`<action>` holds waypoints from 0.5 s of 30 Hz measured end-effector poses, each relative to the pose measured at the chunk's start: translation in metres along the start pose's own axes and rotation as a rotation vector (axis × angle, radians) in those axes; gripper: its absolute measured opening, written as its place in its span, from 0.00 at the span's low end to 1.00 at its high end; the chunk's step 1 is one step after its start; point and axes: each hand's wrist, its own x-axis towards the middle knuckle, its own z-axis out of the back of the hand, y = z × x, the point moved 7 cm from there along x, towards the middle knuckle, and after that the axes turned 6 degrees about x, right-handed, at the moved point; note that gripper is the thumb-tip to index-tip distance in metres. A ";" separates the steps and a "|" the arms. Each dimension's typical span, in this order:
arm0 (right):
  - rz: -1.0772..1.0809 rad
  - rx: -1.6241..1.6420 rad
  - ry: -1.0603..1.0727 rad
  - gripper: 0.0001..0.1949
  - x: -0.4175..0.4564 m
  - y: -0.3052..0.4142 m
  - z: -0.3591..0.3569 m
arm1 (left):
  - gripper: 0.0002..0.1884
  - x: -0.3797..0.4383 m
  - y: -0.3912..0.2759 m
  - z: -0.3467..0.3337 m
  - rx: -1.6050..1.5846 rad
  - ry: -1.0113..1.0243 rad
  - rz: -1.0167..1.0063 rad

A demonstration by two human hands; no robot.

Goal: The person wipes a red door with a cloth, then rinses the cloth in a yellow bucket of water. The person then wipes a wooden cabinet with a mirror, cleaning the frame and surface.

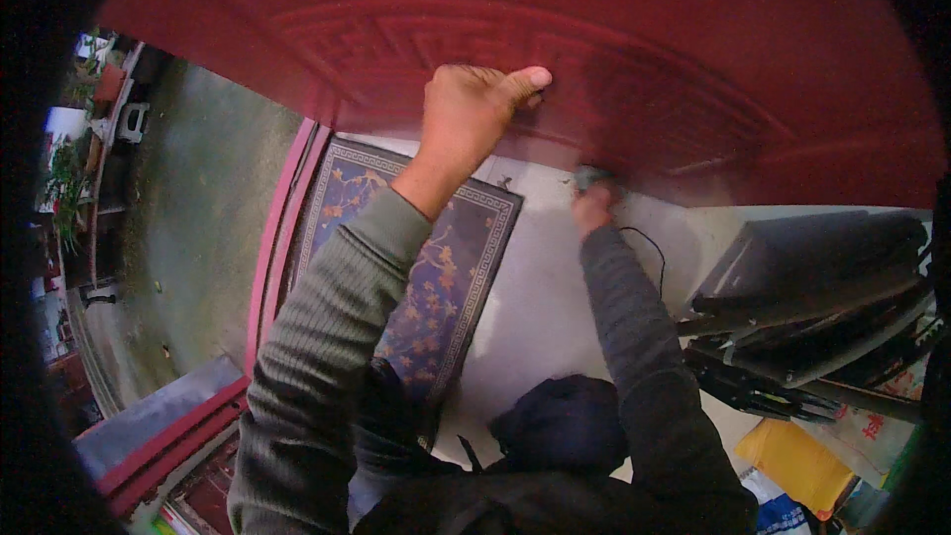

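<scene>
A red door panel (654, 37) with raised fretwork spans the top of the head view. My left hand (472, 108) is curled in front of the panel with the thumb pointing right; whether something is inside the fingers is hidden. Lower and further right, my right hand (594, 208) is blurred by motion near the panel's lower part. It is closed on a dark greenish-grey object (593, 177) that I cannot identify. A thin black cord (657, 245) curves over the pale floor beside that hand.
A blue doormat (423, 297) with orange flowers lies by the pink door frame (278, 238). Black folded items (810, 260) are stacked at the right, with a yellow packet (795, 468) and bags below. Outside at left are wet-looking ground (200, 163), a stool (134, 122) and plants.
</scene>
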 end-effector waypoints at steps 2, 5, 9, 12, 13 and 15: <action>0.098 -0.138 0.409 0.22 -0.064 0.086 -0.101 | 0.23 -0.007 0.004 0.008 -0.022 -0.010 0.014; 0.101 -0.012 0.542 0.25 -0.082 0.153 -0.116 | 0.21 0.001 0.002 0.005 -0.033 0.054 0.047; 0.088 0.238 0.638 0.28 -0.087 0.193 -0.114 | 0.19 0.000 0.009 0.014 -0.084 0.068 0.083; 0.082 -0.070 0.523 0.26 -0.024 0.096 -0.064 | 0.21 0.003 0.001 0.001 -0.133 0.027 -0.008; 0.138 -0.010 0.442 0.28 0.007 0.044 -0.015 | 0.22 0.004 -0.004 -0.011 -0.163 0.040 -0.007; 0.060 -0.330 0.370 0.33 -0.012 0.083 0.012 | 0.24 -0.017 0.051 0.039 -0.076 -0.143 0.119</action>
